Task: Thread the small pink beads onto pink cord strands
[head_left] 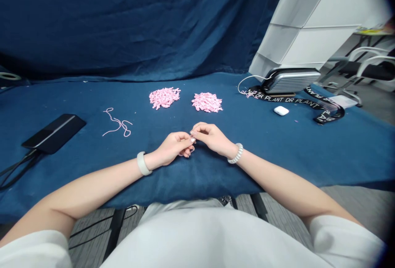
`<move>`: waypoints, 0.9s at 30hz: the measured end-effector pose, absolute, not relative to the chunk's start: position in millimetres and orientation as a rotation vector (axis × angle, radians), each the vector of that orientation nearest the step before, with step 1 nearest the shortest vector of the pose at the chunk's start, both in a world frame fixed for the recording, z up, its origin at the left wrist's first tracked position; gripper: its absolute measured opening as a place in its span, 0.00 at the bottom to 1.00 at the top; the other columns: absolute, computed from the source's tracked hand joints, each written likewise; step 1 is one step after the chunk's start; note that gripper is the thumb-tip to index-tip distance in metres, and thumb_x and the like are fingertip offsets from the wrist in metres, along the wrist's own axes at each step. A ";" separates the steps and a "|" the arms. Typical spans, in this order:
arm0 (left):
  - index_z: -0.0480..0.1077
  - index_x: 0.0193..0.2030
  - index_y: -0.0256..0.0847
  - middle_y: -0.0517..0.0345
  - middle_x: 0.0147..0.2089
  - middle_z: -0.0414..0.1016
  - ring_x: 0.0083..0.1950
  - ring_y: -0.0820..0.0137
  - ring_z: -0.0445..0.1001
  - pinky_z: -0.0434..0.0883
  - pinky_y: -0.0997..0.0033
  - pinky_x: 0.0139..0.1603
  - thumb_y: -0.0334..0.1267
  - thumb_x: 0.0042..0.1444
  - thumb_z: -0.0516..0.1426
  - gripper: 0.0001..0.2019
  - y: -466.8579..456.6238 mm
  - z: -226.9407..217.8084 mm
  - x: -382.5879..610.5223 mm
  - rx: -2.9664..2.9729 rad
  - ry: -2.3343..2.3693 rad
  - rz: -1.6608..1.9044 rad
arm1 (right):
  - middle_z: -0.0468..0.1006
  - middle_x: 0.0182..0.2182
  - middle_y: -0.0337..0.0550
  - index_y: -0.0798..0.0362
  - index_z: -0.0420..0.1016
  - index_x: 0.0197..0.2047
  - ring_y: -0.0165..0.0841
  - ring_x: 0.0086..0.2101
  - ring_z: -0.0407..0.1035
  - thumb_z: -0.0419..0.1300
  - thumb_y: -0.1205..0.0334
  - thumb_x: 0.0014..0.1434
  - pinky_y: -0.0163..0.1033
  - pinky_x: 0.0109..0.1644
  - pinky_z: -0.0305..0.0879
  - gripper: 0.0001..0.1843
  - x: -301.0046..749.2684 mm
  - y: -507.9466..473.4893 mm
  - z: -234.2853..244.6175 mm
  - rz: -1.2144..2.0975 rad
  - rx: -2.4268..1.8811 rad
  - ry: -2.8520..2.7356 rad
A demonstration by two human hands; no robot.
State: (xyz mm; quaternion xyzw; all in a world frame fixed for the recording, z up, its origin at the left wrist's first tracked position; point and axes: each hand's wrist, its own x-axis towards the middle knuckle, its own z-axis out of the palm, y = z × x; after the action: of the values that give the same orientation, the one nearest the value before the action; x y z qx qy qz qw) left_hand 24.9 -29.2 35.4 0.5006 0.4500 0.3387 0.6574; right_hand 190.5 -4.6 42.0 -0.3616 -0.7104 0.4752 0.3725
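My left hand (175, 147) and my right hand (211, 136) meet over the front part of the table, fingertips touching. Thumb and forefinger of each are pinched together on a short bit of thin pink string, mostly hidden by the fingers. The left hand's lower fingers curl in below the pinch. Just beyond the hands lie two piles of small pink knotted string pieces, a left pile (164, 97) and a right pile (207, 102). Off to the left, loose pink strings (119, 124) lie tangled on the cloth.
Blue cloth (148, 120) covers the table and hangs behind it. At left sits a black device (54, 133) with cables. On the right are a silver ridged case (293, 81), a black lettered lanyard (286, 100) and a white earbud case (281, 110).
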 end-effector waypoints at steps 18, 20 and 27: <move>0.65 0.28 0.32 0.61 0.18 0.66 0.18 0.81 0.64 0.63 0.82 0.20 0.45 0.45 0.61 0.16 -28.2 34.2 22.7 1.069 0.962 0.809 | 0.73 0.40 0.44 0.57 0.72 0.44 0.24 0.37 0.67 0.61 0.58 0.50 0.32 0.46 0.64 0.19 197.6 3.5 42.2 1.619 -0.755 -1.697; 0.65 0.28 0.32 0.60 0.19 0.66 0.18 0.81 0.64 0.62 0.82 0.21 0.46 0.45 0.60 0.16 -28.1 34.4 22.6 1.089 0.967 0.787 | 0.72 0.40 0.43 0.57 0.74 0.43 0.24 0.37 0.67 0.61 0.59 0.50 0.32 0.45 0.64 0.17 198.9 4.2 42.4 1.581 -0.731 -1.763; 0.65 0.30 0.32 0.57 0.22 0.69 0.20 0.81 0.66 0.59 0.84 0.20 0.47 0.46 0.60 0.17 -26.3 34.3 21.5 1.153 0.968 0.700 | 0.68 0.33 0.41 0.57 0.77 0.33 0.22 0.32 0.63 0.62 0.58 0.49 0.30 0.40 0.61 0.11 200.5 7.1 40.0 1.491 -0.697 -1.865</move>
State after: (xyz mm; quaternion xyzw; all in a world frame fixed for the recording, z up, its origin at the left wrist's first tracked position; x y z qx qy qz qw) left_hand 21.5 -26.3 34.3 0.5127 0.4304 0.3112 0.6746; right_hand 200.5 7.1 40.0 -0.2654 -0.7099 0.5678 0.3212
